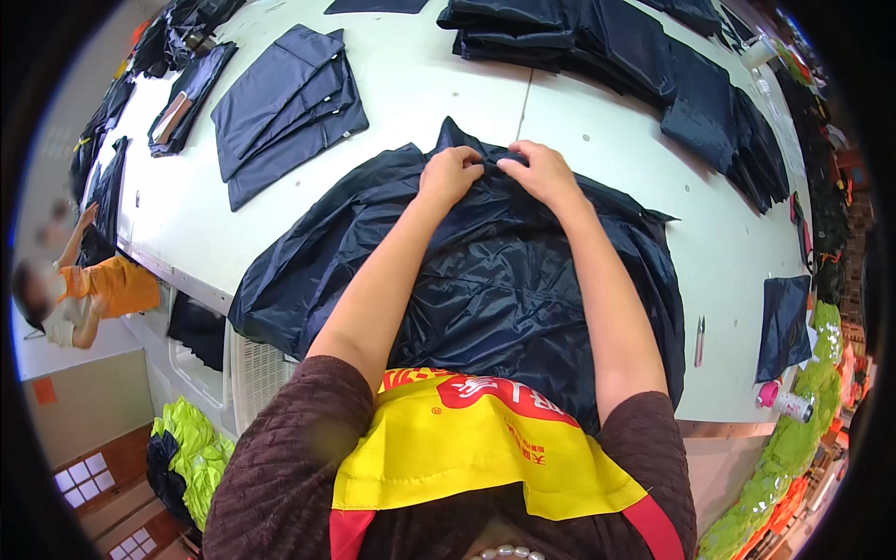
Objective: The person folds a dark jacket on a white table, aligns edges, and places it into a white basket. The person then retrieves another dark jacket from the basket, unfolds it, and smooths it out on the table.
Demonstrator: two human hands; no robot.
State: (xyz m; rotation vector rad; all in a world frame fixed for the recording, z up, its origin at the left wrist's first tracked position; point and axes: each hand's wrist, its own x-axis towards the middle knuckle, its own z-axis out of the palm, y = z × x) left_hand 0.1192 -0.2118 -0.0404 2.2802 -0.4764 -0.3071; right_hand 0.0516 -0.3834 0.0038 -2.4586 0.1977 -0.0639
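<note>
A large sheet of thin, shiny dark navy fabric (504, 271) lies crumpled across the table in front of me and hangs toward my body. Whether it is a finished garment cannot be made out. At its far edge, my left hand (452, 175) is closed, thumb and fingers pinching the fabric. A short way to the right, my right hand (543, 174) pinches the same edge with bent fingers. Between the two hands the fabric is bunched, and a pointed corner of it sticks up just beyond them.
Folded dark pieces (289, 112) lie at the far left of the white table (392, 93), and larger dark stacks (597, 47) at the far right. Small snips (700, 342), a dark folded piece (782, 327) and a bottle (786, 401) are at right. Another person (84, 289) stands at left.
</note>
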